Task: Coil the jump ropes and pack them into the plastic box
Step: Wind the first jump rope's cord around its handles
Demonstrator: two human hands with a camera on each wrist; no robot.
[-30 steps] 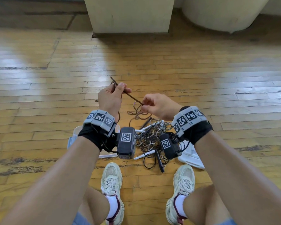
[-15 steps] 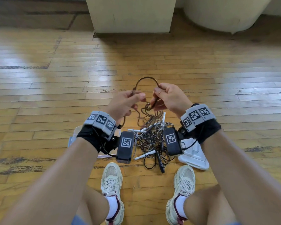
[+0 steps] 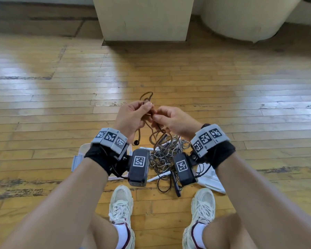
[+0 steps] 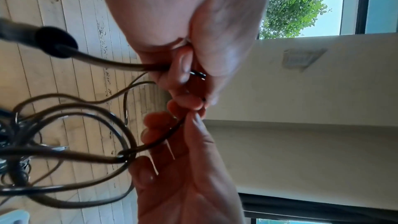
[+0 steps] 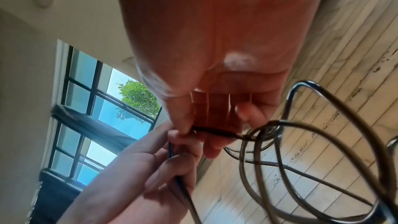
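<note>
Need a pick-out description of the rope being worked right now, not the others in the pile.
Start at the tangled pile of ropes on the wooden floor, ahead of the white shoes. Above it, the left hand and right hand pinch one brown rope. Only this one is lifted, looping above the fingers.

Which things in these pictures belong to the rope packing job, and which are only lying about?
Belong to the job:
- brown rope, pinched by the left hand and the right hand
- tangled rope pile on the floor
- plastic box, partly hidden behind the left wrist
- white lid, probably the box's

Only lying about:
- cream pillar
- round cream base
</note>
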